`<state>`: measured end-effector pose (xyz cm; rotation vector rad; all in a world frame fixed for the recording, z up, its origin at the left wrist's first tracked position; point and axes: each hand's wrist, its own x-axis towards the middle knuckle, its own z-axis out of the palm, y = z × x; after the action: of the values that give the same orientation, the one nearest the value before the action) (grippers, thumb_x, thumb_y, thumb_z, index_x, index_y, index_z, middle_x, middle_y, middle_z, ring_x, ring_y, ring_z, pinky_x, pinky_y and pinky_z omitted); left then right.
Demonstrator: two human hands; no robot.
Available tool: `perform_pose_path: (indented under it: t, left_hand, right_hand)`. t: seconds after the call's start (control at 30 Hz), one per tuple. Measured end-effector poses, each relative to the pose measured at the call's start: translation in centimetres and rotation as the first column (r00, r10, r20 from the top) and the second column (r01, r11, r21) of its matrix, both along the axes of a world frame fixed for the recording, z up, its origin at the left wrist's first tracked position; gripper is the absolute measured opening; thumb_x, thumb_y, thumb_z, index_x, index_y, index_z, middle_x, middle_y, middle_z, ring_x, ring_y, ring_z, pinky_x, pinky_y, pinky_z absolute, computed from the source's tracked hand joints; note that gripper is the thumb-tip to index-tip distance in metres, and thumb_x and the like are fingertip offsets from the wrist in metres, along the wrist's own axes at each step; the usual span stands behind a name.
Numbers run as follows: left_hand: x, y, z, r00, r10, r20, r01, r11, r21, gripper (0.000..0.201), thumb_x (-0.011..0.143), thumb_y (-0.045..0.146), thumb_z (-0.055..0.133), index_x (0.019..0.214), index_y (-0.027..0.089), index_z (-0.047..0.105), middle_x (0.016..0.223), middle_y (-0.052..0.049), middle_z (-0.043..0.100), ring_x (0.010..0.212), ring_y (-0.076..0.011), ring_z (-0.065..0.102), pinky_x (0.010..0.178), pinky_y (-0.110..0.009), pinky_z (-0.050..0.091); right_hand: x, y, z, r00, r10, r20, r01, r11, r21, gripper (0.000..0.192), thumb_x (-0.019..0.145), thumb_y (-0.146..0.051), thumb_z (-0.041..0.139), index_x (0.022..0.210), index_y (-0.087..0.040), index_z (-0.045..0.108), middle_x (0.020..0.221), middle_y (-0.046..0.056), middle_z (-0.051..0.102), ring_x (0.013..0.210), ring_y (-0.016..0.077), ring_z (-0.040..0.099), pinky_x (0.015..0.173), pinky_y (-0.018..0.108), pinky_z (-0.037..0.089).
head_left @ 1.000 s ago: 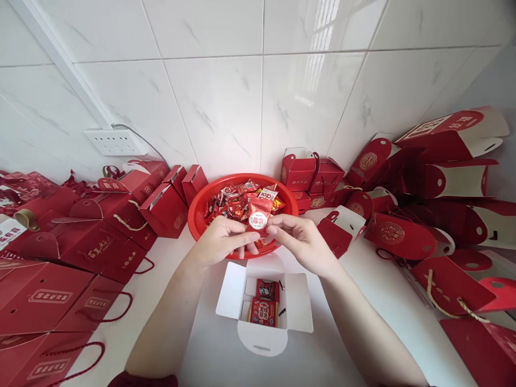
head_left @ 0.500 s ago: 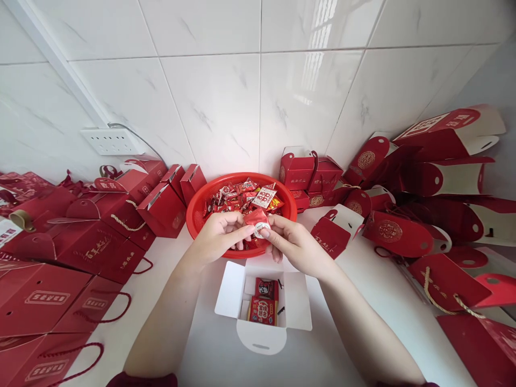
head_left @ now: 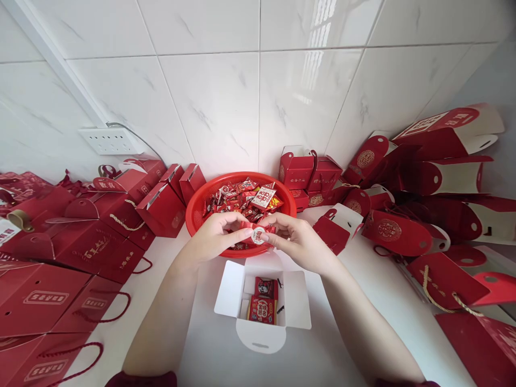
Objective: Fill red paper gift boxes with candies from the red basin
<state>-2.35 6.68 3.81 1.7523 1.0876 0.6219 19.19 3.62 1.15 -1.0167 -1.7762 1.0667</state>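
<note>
Between my two hands is a small red-wrapped candy (head_left: pixel 258 234) with a round white label facing me. My left hand (head_left: pixel 226 232) pinches its left side, thumb in front. From the right, my right hand (head_left: pixel 292 239) grips it with thumb and fingers. Both hands are over the near edge of a red plastic basket (head_left: pixel 194 207) heaped with wrapped candies (head_left: pixel 234 198). Closer to me stands an open white-lined box (head_left: pixel 260 334), its flaps spread outward. Two red packets (head_left: pixel 262 309) lie inside it.
Red gift boxes with rope handles (head_left: pixel 86 250) crowd the left side. More red boxes (head_left: pixel 387 231), many with open flaps, are piled on the right. Small boxes (head_left: pixel 310 174) stand behind the basket by the tiled wall (head_left: pixel 209 107). A socket strip (head_left: pixel 110 142) is mounted there.
My fingers have shifted on the candy, and it has turned and dropped slightly. My right hand's fingers have curled in more behind it. The box and basket stay in place.
</note>
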Motion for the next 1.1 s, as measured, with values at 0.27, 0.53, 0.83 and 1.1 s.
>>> perform_pose_path:
  t: [0.27, 0.53, 0.83, 1.1]
  left_hand:
    - [0.37, -0.14, -0.41, 0.998, 0.029, -0.053, -0.023, 0.995, 0.1, 0.014, 0.084, 0.032, 0.062, 0.083, 0.018, 0.065, 0.081, -0.001, 0.066, 0.073, -0.0145, 0.06, 0.063, -0.023, 0.046]
    - [0.64, -0.07, -0.72, 0.997, 0.072, -0.008, -0.071, 0.991, 0.117, 0.013, 0.083, 0.029, 0.062, 0.077, 0.017, 0.062, 0.072, 0.001, 0.059, 0.064, -0.0119, 0.053, 0.057, -0.023, 0.04]
    - [0.33, 0.18, -0.61, 0.995, 0.081, 0.062, -0.087, 0.99, 0.114, 0.014, 0.084, 0.029, 0.063, 0.078, 0.016, 0.061, 0.071, 0.002, 0.055, 0.063, -0.0098, 0.047, 0.057, -0.022, 0.036]
    - [0.54, -0.18, -0.27, 0.997, 0.063, 0.053, -0.067, 0.995, 0.079, 0.017, 0.085, 0.032, 0.063, 0.078, 0.017, 0.061, 0.073, 0.002, 0.055, 0.065, -0.01, 0.049, 0.056, -0.02, 0.038]
  right_hand:
    - [-0.29, -0.14, 0.31, 0.992, -0.004, 0.128, -0.011, 0.993, 0.115, 0.012, 0.093, -0.032, 0.059, 0.099, -0.025, 0.067, 0.092, -0.003, 0.07, 0.072, 0.0122, 0.059, 0.066, 0.024, 0.045]
    - [0.0, 0.11, -0.14, 0.996, -0.022, 0.09, 0.019, 0.999, 0.037, 0.021, 0.091, -0.04, 0.061, 0.102, -0.023, 0.066, 0.09, 0.0, 0.071, 0.07, 0.0132, 0.059, 0.064, 0.026, 0.046]
    - [0.56, 0.57, -0.33, 0.992, 0.025, -0.12, -0.022, 0.999, 0.023, 0.022, 0.093, -0.035, 0.059, 0.079, -0.018, 0.06, 0.075, -0.001, 0.064, 0.071, 0.0117, 0.059, 0.065, 0.024, 0.045]
    - [0.59, 0.34, -0.06, 0.995, -0.005, -0.1, 0.011, 0.998, 0.056, 0.022, 0.093, -0.032, 0.059, 0.077, -0.018, 0.06, 0.074, -0.001, 0.064, 0.069, 0.0117, 0.057, 0.065, 0.024, 0.045]
